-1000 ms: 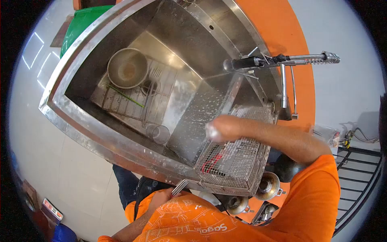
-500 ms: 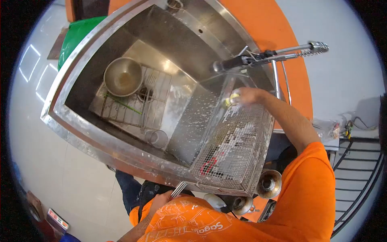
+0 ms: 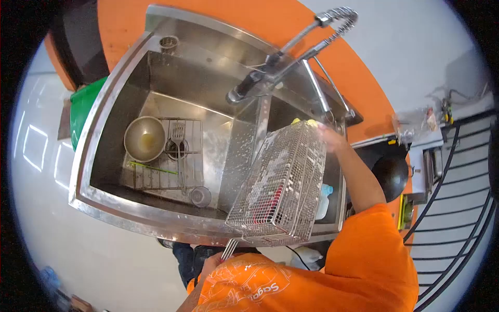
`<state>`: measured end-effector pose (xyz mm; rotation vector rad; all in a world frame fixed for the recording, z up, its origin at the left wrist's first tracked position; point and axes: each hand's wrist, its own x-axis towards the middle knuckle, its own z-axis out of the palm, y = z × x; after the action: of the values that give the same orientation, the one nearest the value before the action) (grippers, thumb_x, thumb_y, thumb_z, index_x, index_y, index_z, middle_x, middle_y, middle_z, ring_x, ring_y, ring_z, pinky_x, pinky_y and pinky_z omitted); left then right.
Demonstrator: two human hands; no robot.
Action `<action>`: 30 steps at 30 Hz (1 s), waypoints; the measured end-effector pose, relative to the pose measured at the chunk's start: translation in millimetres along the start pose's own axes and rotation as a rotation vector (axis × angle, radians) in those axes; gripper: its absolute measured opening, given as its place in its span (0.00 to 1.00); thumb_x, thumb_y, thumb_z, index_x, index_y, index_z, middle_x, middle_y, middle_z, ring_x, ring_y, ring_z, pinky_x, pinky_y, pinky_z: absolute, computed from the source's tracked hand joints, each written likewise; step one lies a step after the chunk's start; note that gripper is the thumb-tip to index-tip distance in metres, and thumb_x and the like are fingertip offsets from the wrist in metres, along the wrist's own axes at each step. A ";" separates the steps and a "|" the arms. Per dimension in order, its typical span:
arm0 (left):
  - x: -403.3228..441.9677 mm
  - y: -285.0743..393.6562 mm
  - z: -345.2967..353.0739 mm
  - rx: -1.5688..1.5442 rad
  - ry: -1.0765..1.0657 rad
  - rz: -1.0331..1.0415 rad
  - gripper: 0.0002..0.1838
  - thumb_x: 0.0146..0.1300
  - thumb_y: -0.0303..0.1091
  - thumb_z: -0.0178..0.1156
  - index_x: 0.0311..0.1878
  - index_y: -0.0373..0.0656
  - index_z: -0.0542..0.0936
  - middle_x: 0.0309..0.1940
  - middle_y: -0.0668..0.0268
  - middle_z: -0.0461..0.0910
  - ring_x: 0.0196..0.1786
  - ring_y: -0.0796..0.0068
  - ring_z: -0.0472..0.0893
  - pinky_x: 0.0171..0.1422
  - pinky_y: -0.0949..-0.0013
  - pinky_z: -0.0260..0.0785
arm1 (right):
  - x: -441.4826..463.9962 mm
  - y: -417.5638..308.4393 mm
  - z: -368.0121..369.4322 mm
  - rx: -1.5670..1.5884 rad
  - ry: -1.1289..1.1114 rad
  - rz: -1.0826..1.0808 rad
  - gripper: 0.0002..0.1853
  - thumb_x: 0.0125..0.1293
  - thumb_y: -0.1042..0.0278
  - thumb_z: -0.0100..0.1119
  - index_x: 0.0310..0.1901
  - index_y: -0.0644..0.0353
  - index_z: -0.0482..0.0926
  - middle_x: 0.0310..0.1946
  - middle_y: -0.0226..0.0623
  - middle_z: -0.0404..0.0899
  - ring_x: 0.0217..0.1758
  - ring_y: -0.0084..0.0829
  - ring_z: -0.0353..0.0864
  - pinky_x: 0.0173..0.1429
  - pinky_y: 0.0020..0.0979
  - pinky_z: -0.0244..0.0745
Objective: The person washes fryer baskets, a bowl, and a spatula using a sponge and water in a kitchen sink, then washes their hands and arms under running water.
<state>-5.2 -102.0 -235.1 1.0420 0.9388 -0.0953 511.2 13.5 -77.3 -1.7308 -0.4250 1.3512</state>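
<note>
A soapy wire mesh basket (image 3: 280,182) lies tilted across the sink's divider and right side, suds on its mesh and something red showing through it. My left hand (image 3: 210,264) is closed round the basket's wire handle (image 3: 229,249) at the sink's front edge. At the basket's far end my right hand (image 3: 331,139) holds a yellow sponge (image 3: 312,123) against the mesh; its fingers are partly hidden and blurred.
In the sink basin (image 3: 213,140) are a metal bowl (image 3: 145,139), a wire rack (image 3: 195,136), a spatula (image 3: 178,136), a green stick (image 3: 150,167) and a cup (image 3: 200,196). A spring faucet (image 3: 270,67) rises behind. Right: a bottle (image 3: 323,203), a dark pan (image 3: 390,178), a black rack (image 3: 452,208).
The view has shifted and turned. My right hand has moved with the sponge from the basket's middle to its far end. The basket is tilted more, showing its right side. My left hand keeps the handle.
</note>
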 end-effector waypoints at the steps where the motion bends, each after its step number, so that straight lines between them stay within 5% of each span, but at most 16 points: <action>1: 3.9 -6.6 1.6 -0.024 0.000 -0.013 0.20 0.61 0.49 0.63 0.37 0.39 0.81 0.18 0.67 0.74 0.24 0.84 0.69 0.28 0.70 0.65 | -0.5 12.3 -11.3 0.080 -0.076 -0.062 0.11 0.68 0.74 0.51 0.51 0.64 0.72 0.43 0.41 0.79 0.40 0.27 0.83 0.47 0.29 0.84; 5: -15.6 37.2 3.9 -0.137 -0.012 -0.082 0.22 0.61 0.52 0.63 0.38 0.38 0.80 0.20 0.65 0.75 0.25 0.82 0.71 0.29 0.69 0.66 | 3.3 83.3 -28.5 0.523 0.035 -0.010 0.09 0.69 0.70 0.50 0.46 0.61 0.77 0.38 0.39 0.82 0.39 0.33 0.84 0.45 0.37 0.83; 9: -3.3 19.7 -1.9 0.316 0.027 -0.074 0.23 0.61 0.53 0.63 0.38 0.37 0.80 0.22 0.67 0.78 0.27 0.82 0.72 0.30 0.68 0.67 | -3.6 113.6 11.3 0.635 0.379 -0.158 0.08 0.67 0.68 0.52 0.40 0.60 0.80 0.35 0.40 0.82 0.34 0.35 0.83 0.40 0.38 0.81; 11: 10.7 -28.1 -2.0 0.073 0.003 -0.084 0.24 0.61 0.53 0.63 0.38 0.36 0.80 0.23 0.66 0.79 0.28 0.82 0.73 0.30 0.68 0.67 | 27.1 167.4 -5.2 0.650 0.432 -0.324 0.07 0.65 0.69 0.54 0.37 0.59 0.81 0.33 0.39 0.83 0.33 0.36 0.83 0.37 0.38 0.78; 15: -2.4 16.1 2.1 -0.008 0.018 -0.078 0.22 0.60 0.50 0.65 0.33 0.36 0.78 0.23 0.70 0.78 0.27 0.84 0.72 0.28 0.72 0.65 | 45.3 222.1 -1.8 -0.384 1.132 -0.250 0.11 0.59 0.66 0.62 0.36 0.66 0.79 0.29 0.48 0.82 0.30 0.45 0.82 0.35 0.41 0.74; 17: 25.3 -39.5 -7.4 -0.056 0.001 -0.100 0.20 0.61 0.48 0.65 0.31 0.38 0.77 0.23 0.72 0.77 0.26 0.85 0.72 0.27 0.74 0.65 | 21.8 230.7 30.6 -0.271 1.061 -0.372 0.15 0.58 0.61 0.62 0.37 0.67 0.77 0.30 0.50 0.81 0.32 0.48 0.81 0.36 0.44 0.73; 19: 11.5 -4.7 1.8 -0.076 0.015 -0.039 0.17 0.63 0.45 0.63 0.30 0.40 0.75 0.23 0.73 0.77 0.25 0.86 0.71 0.26 0.74 0.65 | 27.6 269.4 41.8 -0.277 1.092 -0.413 0.16 0.58 0.60 0.63 0.39 0.65 0.77 0.32 0.48 0.81 0.34 0.47 0.81 0.36 0.45 0.72; 21: 5.8 1.4 4.4 -0.214 0.037 -0.006 0.17 0.63 0.45 0.63 0.30 0.41 0.75 0.23 0.73 0.76 0.25 0.86 0.72 0.26 0.74 0.65 | 57.2 343.8 31.3 0.009 0.695 -0.180 0.16 0.60 0.60 0.61 0.43 0.63 0.76 0.38 0.45 0.81 0.36 0.46 0.81 0.38 0.45 0.74; 24: 11.6 -4.4 -6.0 -0.155 -0.004 -0.020 0.14 0.64 0.42 0.62 0.32 0.41 0.75 0.23 0.72 0.77 0.25 0.86 0.73 0.26 0.74 0.66 | -14.4 307.0 92.5 0.770 0.053 -0.067 0.20 0.67 0.52 0.51 0.49 0.62 0.74 0.45 0.43 0.79 0.42 0.43 0.80 0.47 0.44 0.76; 26: 9.8 4.8 -5.2 -0.172 -0.002 -0.018 0.13 0.64 0.41 0.62 0.33 0.41 0.75 0.24 0.71 0.78 0.25 0.85 0.74 0.25 0.74 0.67 | -51.6 256.6 123.9 1.050 0.039 0.043 0.25 0.71 0.47 0.43 0.53 0.61 0.73 0.48 0.43 0.77 0.46 0.42 0.79 0.53 0.43 0.76; 29: -2.5 31.0 2.7 -0.152 0.016 -0.007 0.13 0.64 0.41 0.62 0.34 0.40 0.75 0.24 0.70 0.79 0.25 0.85 0.74 0.25 0.73 0.68 | -76.9 203.2 118.9 1.134 0.002 -0.171 0.32 0.71 0.37 0.35 0.57 0.60 0.71 0.51 0.44 0.76 0.53 0.42 0.76 0.60 0.42 0.72; 30: -4.4 34.4 4.5 -0.113 0.028 -0.011 0.13 0.64 0.41 0.62 0.34 0.39 0.76 0.24 0.70 0.79 0.25 0.85 0.74 0.25 0.73 0.68 | -54.8 207.6 104.5 1.184 0.109 -0.069 0.39 0.66 0.29 0.35 0.60 0.60 0.69 0.55 0.44 0.74 0.58 0.43 0.74 0.65 0.44 0.68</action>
<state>11.3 -88.6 -207.4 0.9353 0.9641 -0.0365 348.0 -97.4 -211.8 -0.7677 0.3489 1.0712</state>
